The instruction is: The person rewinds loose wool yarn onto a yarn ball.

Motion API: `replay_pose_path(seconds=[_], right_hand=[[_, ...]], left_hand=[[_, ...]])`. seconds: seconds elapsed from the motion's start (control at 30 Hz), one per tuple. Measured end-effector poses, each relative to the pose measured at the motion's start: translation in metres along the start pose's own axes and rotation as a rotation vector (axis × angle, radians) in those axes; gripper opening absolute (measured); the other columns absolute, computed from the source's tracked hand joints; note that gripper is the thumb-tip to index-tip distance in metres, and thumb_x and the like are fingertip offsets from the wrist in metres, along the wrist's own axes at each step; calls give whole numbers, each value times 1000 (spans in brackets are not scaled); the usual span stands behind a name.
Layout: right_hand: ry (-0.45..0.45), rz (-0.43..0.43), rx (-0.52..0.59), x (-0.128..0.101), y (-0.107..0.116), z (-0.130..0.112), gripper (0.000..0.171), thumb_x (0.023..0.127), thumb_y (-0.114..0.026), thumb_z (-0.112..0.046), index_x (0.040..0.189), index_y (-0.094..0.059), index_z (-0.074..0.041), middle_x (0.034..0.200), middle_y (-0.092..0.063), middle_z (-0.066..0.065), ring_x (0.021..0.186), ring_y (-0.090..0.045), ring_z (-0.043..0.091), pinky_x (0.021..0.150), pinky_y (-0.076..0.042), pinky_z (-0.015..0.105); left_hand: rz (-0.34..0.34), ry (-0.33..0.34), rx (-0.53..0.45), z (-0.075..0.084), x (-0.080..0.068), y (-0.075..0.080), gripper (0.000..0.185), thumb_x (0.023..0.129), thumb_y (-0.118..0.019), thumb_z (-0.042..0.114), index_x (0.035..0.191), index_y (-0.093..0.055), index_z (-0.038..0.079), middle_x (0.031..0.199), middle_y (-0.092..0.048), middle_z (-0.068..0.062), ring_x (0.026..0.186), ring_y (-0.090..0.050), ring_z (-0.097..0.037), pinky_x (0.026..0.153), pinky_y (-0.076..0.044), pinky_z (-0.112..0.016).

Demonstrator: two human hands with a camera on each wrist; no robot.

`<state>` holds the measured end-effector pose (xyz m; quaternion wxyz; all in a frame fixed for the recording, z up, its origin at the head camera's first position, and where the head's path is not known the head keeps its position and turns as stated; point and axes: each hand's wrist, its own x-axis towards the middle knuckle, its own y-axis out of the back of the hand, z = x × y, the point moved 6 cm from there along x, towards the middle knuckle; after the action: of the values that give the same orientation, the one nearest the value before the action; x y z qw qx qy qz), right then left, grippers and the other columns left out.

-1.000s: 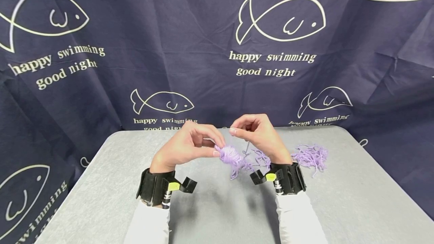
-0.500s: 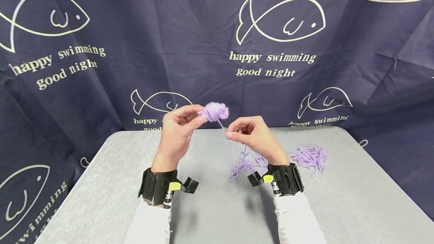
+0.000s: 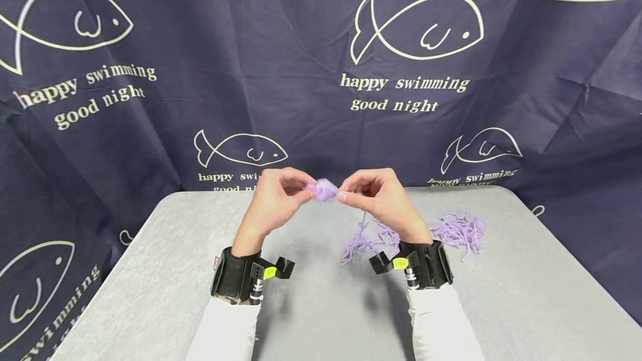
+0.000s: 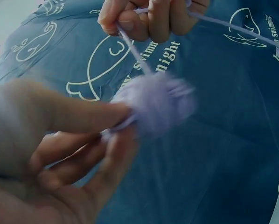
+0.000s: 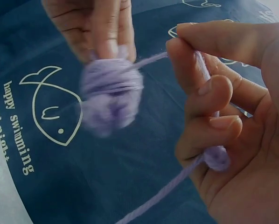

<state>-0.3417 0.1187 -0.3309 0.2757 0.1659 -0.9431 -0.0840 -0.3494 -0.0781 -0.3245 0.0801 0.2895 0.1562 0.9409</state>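
A small wound ball of lilac yarn (image 3: 326, 189) is held up above the table's far edge, blurred by motion. My left hand (image 3: 278, 199) pinches one end of it between thumb and fingers. From the ball a taut strand (image 4: 135, 51) runs to my right hand (image 3: 378, 199), which pinches it between thumb and forefinger. In the right wrist view the yarn strand (image 5: 160, 191) passes on through the curled fingers, with a small knotted lump (image 5: 217, 158) at the palm, then leads away downward.
Loose tangled yarn (image 3: 361, 243) lies on the grey table (image 3: 321, 305) below my right hand. A larger yarn heap (image 3: 461, 232) sits to the right of that wrist. Behind the table hangs a dark blue curtain (image 3: 301, 71) with fish drawings.
My left hand swung the yarn ball from low over the table up above the strand, then down level with my right hand. My right hand kept nearly the same place.
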Motion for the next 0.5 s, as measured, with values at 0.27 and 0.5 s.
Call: replay_pose_path(seconds=[0.27, 0.5], right_hand=[[10, 91, -1, -2, 12, -2, 8, 85, -80, -5, 92, -76, -4, 76, -68, 3, 57, -47, 13, 50, -39, 25], [-26, 105, 13, -2, 12, 2, 9, 86, -81, -9, 93, -76, -6, 81, -71, 3, 57, -44, 13, 50, -38, 24]], left_hand=[[-462, -8, -69, 2, -9, -23, 12, 83, -78, -6, 90, -77, 2, 90, -74, -5, 86, -70, -19, 85, -60, -35], [-651, -135, -326, 15, -18, -30, 12, 84, -76, -9, 94, -74, -3, 97, -72, -13, 92, -68, -22, 84, -60, -44]])
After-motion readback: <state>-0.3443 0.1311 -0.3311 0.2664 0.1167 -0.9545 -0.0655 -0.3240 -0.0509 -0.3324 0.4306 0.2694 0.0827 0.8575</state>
